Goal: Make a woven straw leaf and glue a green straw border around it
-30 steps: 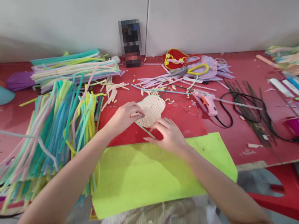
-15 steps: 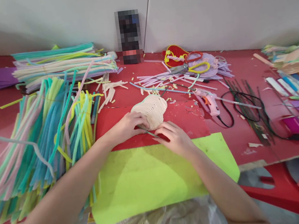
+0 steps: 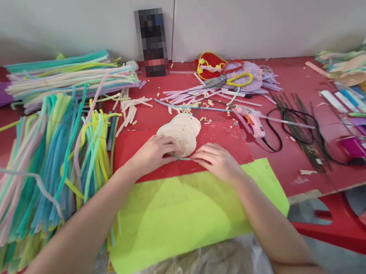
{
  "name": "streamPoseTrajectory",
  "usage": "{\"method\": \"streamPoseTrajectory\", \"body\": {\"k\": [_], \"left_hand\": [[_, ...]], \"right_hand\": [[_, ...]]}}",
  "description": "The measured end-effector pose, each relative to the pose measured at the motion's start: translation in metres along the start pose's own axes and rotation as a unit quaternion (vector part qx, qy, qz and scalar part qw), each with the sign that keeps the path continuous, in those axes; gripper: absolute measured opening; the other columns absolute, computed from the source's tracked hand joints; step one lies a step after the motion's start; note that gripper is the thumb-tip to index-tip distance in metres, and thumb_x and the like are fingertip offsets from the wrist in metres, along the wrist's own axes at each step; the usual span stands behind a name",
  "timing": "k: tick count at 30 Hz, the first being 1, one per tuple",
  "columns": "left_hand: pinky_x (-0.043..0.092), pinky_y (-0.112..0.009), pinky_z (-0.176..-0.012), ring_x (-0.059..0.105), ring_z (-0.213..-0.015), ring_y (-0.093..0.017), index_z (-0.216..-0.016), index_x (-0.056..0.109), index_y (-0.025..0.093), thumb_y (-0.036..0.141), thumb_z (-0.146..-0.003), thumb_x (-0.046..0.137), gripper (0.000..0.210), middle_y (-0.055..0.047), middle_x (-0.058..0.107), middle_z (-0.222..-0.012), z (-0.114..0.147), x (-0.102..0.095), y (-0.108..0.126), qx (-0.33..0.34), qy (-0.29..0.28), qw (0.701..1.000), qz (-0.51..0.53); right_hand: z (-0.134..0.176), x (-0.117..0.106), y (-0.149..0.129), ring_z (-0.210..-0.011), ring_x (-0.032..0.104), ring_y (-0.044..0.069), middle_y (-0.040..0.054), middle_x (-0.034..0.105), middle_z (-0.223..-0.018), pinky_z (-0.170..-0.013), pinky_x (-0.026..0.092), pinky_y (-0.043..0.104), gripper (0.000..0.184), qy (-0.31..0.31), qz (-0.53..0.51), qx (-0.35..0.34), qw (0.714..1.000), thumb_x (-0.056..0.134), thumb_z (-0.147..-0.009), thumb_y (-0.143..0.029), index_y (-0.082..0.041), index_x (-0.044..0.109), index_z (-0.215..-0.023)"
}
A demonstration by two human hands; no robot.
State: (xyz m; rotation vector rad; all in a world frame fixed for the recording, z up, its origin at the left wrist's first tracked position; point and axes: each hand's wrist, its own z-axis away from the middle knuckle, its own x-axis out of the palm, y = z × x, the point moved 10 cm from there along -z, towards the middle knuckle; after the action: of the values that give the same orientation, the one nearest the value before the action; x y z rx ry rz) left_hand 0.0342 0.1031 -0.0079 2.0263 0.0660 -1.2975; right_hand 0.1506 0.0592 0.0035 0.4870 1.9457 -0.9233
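A cream, ribbed, wavy-edged piece (image 3: 185,132) built from rows of pipe cleaners lies on a red sheet in front of me. A thin green pipe cleaner (image 3: 183,158) runs along its near edge, between my hands. My left hand (image 3: 158,152) is closed at the piece's lower left edge, its fingertips pinching the green pipe cleaner there; the exact grip is partly hidden. My right hand (image 3: 216,160) pinches the strip's other end, just off the piece's lower right edge.
Bundles of coloured pipe cleaners (image 3: 72,155) lie at left. A pink glue gun (image 3: 253,124) with a black cord, scissors (image 3: 218,80) and lilac offcuts lie to the right and behind. A yellow-green sheet (image 3: 186,216) covers the front edge. A pixelated upright rectangle (image 3: 152,43) stands against the wall.
The green pipe cleaner has gone from slanting down to the right to nearly level, against the near edge. My right fingertips have shifted slightly up relative to the piece. The view has shifted slightly.
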Motion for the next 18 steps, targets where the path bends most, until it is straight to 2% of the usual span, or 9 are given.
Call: {"method": "streamPoseTrajectory", "body": {"k": [8,18], "left_hand": [[0.042,-0.032,-0.086,0.059,-0.094,-0.019,-0.099,0.071,0.024,0.027,-0.088,0.063,0.014,-0.002,0.069,-0.101,-0.004,0.003,0.002,-0.001,-0.005,1.000,-0.009],[0.042,-0.033,-0.088,0.059,-0.096,-0.019,-0.099,0.071,0.024,0.029,-0.089,0.062,0.015,-0.002,0.069,-0.101,-0.004,0.004,0.002,0.001,-0.015,1.000,-0.008]], "right_hand": [[-0.003,-0.001,0.003,-0.087,0.060,0.018,0.0051,0.071,-0.093,-0.084,0.049,0.033,0.016,0.033,-0.018,-0.004,0.999,0.054,-0.094,-0.019,-0.019,0.069,-0.096],[-0.005,-0.005,0.015,-0.089,0.062,0.018,0.0052,0.069,-0.092,-0.087,0.049,0.036,0.012,0.056,-0.056,0.050,0.996,0.057,-0.093,-0.025,-0.020,0.067,-0.097]]}}
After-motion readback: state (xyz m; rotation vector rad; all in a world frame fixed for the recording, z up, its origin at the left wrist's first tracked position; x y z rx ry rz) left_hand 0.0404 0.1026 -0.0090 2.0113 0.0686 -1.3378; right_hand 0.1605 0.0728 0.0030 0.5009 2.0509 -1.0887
